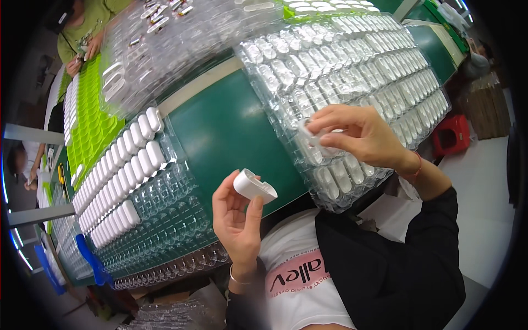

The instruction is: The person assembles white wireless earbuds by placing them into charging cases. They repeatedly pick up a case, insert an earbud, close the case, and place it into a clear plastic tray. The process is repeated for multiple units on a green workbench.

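Left hand [237,220] holds white shell [253,186], lengthwise pointing right.

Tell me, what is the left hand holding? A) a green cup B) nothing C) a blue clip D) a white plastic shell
D: the left hand pinches a small white plastic shell between thumb and fingers above the green table.

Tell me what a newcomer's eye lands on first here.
The left hand holds up a white plastic shell at centre, over the green table. The right hand picks a small white part from the clear tray on the right. Rows of white shells fill another tray on the left.
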{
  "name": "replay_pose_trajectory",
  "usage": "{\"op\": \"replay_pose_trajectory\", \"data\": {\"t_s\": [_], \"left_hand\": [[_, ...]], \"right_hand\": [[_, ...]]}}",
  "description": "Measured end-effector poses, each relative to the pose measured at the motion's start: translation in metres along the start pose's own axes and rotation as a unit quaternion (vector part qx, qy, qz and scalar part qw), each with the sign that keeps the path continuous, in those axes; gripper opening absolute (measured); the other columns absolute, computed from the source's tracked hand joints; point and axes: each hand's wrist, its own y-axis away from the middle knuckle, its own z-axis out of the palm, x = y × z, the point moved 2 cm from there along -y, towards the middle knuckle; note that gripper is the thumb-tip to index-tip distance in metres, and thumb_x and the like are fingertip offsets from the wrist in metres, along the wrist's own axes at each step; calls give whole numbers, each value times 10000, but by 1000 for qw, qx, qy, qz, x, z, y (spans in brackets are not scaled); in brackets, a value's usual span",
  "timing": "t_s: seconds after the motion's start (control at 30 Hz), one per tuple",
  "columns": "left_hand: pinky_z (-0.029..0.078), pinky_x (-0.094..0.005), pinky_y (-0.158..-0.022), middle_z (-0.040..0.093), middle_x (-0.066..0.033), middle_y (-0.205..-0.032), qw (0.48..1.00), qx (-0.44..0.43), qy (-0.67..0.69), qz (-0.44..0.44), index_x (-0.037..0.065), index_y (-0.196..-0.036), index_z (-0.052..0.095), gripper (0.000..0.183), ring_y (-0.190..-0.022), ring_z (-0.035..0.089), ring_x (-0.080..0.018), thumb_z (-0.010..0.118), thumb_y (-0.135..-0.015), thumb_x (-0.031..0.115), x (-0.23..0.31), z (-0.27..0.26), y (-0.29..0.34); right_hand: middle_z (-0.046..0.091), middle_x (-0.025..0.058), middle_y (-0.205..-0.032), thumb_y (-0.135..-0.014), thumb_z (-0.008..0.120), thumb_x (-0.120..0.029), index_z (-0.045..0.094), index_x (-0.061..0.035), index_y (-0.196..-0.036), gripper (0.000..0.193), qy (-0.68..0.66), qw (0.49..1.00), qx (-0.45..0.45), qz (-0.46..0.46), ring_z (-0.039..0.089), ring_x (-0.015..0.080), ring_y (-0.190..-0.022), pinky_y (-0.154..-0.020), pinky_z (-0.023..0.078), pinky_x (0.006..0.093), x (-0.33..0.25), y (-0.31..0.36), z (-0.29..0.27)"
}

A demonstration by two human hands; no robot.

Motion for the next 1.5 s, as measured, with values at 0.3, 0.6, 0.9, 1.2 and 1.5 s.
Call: {"op": "replay_pose_trajectory", "data": {"t_s": [0.3, 0.6, 0.9, 1.2, 1.5], "left_hand": [[532, -335, -926, 563, -276, -1281, 995, 43, 70, 56, -45, -1331, 392, 498, -1120, 608, -223, 644, -904, 8, 9, -3, -1], [513, -355, -970, 552, -283, -1299, 996, 4, 59, 59, -57, -1326, 386, 494, -1184, 581, -249, 637, -902, -26, 4, -1, 0], [494, -366, -996, 582, -229, -1264, 998, -4, 23, 55, -72, -1324, 404, 512, -1200, 572, -248, 665, -886, -28, -4, -4, 1], [505, -362, -966, 592, -255, -1263, 998, 3, 14, 58, -71, -1328, 423, 498, -1137, 614, -240, 653, -897, 26, -7, -3, -1], [524, -320, -915, 594, -242, -1245, 993, 41, 85, 66, -47, -1312, 423, 495, -1077, 622, -199, 673, -893, 40, -6, -5, -1]], "right_hand": [[652, 130, -1170, -848, 662, 55, 645, -15, -1208, 367, -63, 992, -88, -59, 646, 206, -1066, -873, 596, 315, -14, -29, 55], [648, 131, -1169, -822, 689, 58, 670, -40, -1180, 372, -69, 990, -91, -82, 651, 221, -1065, -852, 609, 323, -9, -26, 66], [633, 155, -1180, -788, 708, 95, 692, -43, -1139, 378, -52, 991, -80, -90, 661, 240, -1064, -833, 621, 306, -6, -26, 67], [631, 144, -1185, -783, 707, 104, 691, -47, -1145, 392, -50, 991, -84, -91, 667, 237, -1054, -837, 617, 307, 0, -27, 68], [678, 129, -1076, -835, 686, 41, 713, -38, -1106, 284, 17, 988, -51, -146, 688, 191, -884, -733, 590, 284, -5, -28, 65]]}}
